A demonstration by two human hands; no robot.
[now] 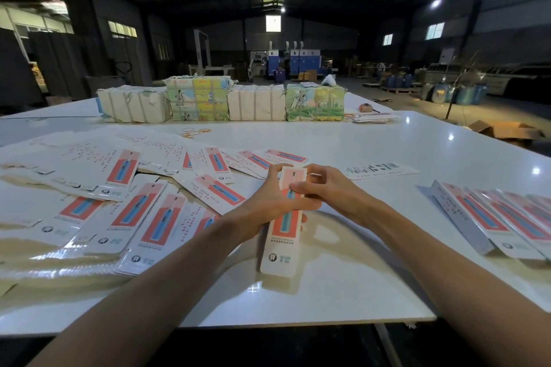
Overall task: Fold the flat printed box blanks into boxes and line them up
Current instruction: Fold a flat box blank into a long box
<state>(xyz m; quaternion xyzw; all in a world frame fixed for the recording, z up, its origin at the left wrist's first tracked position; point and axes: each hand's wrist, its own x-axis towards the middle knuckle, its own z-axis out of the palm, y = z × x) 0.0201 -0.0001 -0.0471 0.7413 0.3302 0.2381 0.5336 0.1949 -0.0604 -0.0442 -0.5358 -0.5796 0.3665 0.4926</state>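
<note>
A long narrow box blank (pixel 283 235), white with a red panel and a blue toothbrush picture, lies lengthwise in front of me on the white table (pixel 387 146). My left hand (pixel 268 202) grips its left side around the middle. My right hand (pixel 325 188) holds its far end, fingers curled over the right edge and thumb on the printed face. Several flat blanks (pixel 125 202) of the same print lie spread in a loose pile to the left. A row of folded boxes (pixel 501 220) leans side by side at the right.
Wrapped paper bundles (pixel 220 101) stand in a line across the far side of the table. A single flat blank (pixel 381 170) lies beyond my right hand. Rubber bands (pixel 193 132) lie mid-table. The table's near edge runs just below my forearms.
</note>
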